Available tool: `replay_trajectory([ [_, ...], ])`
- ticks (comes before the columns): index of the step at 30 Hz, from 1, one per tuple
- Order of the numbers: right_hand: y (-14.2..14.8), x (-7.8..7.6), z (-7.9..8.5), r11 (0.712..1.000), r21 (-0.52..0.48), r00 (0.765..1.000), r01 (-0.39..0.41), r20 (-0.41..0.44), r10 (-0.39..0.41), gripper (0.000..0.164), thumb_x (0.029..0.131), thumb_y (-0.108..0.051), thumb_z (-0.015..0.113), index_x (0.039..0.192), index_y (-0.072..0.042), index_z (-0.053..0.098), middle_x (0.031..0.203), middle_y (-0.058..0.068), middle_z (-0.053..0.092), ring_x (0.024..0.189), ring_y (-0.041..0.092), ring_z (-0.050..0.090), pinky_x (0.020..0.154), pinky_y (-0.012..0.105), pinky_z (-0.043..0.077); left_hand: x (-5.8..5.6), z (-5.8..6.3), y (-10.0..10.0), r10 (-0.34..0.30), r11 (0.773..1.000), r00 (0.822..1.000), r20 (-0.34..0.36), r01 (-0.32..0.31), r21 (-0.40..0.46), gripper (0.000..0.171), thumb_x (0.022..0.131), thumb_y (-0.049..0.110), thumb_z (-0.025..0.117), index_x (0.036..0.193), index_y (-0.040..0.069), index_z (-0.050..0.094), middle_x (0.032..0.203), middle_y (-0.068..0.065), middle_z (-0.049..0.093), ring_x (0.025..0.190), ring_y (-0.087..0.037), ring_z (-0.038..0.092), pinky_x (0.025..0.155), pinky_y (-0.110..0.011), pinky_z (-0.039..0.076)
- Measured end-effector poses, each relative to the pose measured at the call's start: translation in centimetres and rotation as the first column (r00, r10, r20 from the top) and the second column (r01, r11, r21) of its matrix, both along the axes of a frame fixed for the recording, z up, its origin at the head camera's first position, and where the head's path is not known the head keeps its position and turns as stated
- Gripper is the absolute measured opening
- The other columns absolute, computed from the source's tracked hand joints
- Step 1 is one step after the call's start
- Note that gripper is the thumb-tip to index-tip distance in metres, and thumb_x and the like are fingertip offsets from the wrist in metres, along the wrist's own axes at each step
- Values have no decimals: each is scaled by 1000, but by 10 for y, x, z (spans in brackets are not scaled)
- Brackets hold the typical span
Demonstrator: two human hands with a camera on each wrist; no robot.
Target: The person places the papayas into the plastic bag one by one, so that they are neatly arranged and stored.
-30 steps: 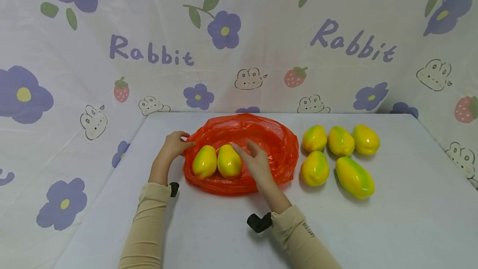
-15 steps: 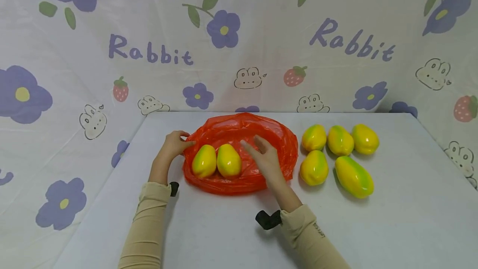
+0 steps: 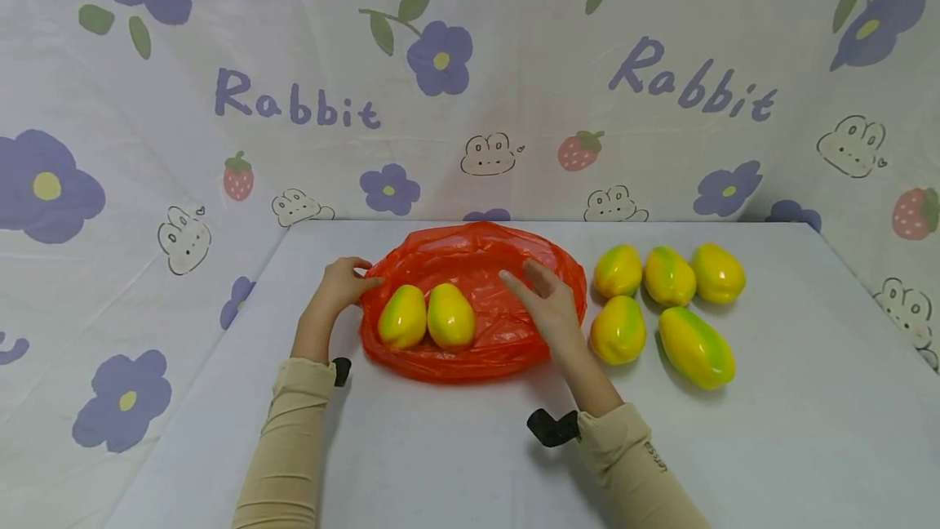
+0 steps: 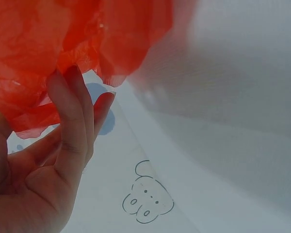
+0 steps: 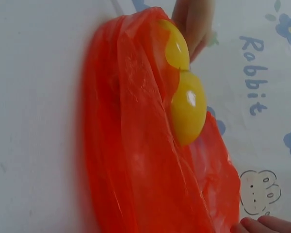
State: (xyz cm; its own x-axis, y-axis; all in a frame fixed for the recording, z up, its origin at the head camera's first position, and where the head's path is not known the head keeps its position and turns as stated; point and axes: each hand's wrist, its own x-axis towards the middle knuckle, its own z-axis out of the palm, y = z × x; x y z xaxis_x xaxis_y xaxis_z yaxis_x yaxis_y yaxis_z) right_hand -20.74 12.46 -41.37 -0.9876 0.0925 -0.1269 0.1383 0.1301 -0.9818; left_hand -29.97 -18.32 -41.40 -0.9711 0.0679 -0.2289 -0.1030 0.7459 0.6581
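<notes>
Red bag (image 3: 455,367) near the surface's (image 3: 441,464) far edge, left of centre; two yellow fruits (image 3: 451,318) side by side in its left part. Left hand (image 3: 343,280) pinches the left rim; right hand (image 3: 552,308) spread, holding nothing, over the right part. Five loose fruits (image 3: 670,277) between bag and right edge. Judgement: keep rim steady, mouth wide. Versus earlier: right hand farther right, bagged pair unmoved.

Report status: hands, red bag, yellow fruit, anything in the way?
Left hand pinching red bag; right hand empty, over bag's right side. Two yellow fruits inside, five more on table. Nothing seen in the way except that right hand.
</notes>
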Motion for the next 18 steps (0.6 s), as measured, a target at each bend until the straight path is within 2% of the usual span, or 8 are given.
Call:
replay_trajectory([
  [8, 24, 0, 2, 999, 10, 999, 35, -21, -35, 85, 84, -56, 68, 151, -16, 36, 156, 2, 39, 146, 20, 34, 118, 41, 35, -1, 2, 0, -7, 1000, 1000, -2, 7, -5, 55, 96, 26, 60, 140, -3, 45, 129, -27, 55, 100, -32, 65, 88, -37, 59],
  [18, 48, 12, 11, 996, 78, 999, 54, -5, -54, 84, 87, -57, 62, 154, -18, 29, 158, 1, 35, 147, 20, 33, 118, 42, 34, 0, 2, -1, -3, 1000, 1000, 8, 3, -10, 55, 96, 27, 60, 140, -2, 45, 130, -26, 54, 102, -32, 64, 89, -38, 59],
])
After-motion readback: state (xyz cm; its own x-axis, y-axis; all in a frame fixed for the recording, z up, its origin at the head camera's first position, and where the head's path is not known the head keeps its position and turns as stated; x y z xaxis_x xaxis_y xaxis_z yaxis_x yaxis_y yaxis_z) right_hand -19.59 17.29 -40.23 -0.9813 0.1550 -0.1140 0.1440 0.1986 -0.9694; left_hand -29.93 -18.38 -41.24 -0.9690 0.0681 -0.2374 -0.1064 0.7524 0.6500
